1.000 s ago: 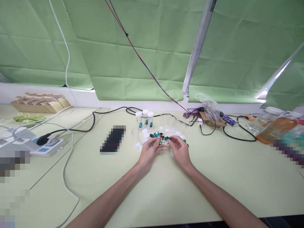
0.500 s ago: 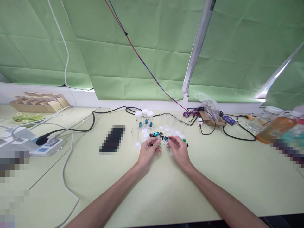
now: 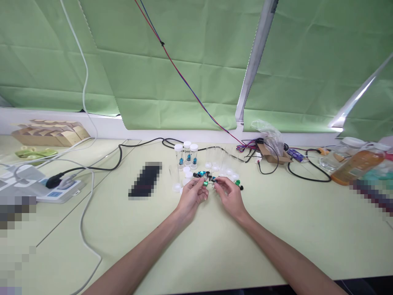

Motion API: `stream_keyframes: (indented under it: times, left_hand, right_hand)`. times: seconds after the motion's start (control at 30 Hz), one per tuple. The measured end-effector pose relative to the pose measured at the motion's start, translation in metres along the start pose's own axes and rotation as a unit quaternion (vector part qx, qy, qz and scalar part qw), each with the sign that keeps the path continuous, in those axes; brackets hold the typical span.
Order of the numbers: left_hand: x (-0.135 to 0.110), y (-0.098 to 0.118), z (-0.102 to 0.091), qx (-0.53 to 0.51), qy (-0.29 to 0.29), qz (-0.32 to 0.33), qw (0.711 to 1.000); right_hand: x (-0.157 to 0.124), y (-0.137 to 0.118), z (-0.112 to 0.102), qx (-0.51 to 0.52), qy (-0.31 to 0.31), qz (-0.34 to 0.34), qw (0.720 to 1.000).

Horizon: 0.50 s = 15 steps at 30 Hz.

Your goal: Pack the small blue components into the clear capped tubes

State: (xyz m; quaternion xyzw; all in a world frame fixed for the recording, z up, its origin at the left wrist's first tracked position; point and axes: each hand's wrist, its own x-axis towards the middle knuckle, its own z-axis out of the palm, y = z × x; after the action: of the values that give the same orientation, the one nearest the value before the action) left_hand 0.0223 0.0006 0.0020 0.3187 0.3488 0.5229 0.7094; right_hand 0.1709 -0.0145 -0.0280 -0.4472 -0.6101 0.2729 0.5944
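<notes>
My left hand (image 3: pixel 192 196) is closed, with a small green cylindrical part (image 3: pixel 205 184) at its fingertips. Facing it, my right hand (image 3: pixel 231 194) is in a pinch; what sits between its fingers is too small to name. Just beyond the fingertips lies a pile of small blue and black parts (image 3: pixel 202 174). Several green and black pieces (image 3: pixel 238 183) lie beside my right hand. Behind my left hand stand three clear vials (image 3: pixel 187 155) with white lids and blue parts inside. An uncapped clear tube (image 3: pixel 174 177) and loose white caps (image 3: pixel 186 175) are close to my left hand.
More clear tubes (image 3: pixel 216 159) stand behind my right hand. A dark, pixelated rectangle (image 3: pixel 145 181) lies left of the vials. Further left are a power strip (image 3: pixel 63 190) with cables and a cardboard tray (image 3: pixel 50 134). At right lie a small box (image 3: pixel 273 155) and an orange-liquid bottle (image 3: pixel 356 166).
The green part now shows plainly at my left fingertips. My right fingers have shifted slightly, and the blue and white piece seen by them is less visible.
</notes>
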Motion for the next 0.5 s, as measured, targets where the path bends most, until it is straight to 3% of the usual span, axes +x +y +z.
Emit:
stream_keyframes:
  times: [0.5]
  left_hand:
    - [0.0008,0.0006,-0.0008,-0.037,0.006,-0.02,0.999]
  right_hand:
    - [-0.001,-0.0111,-0.001,-0.034,-0.03,-0.041,0.998]
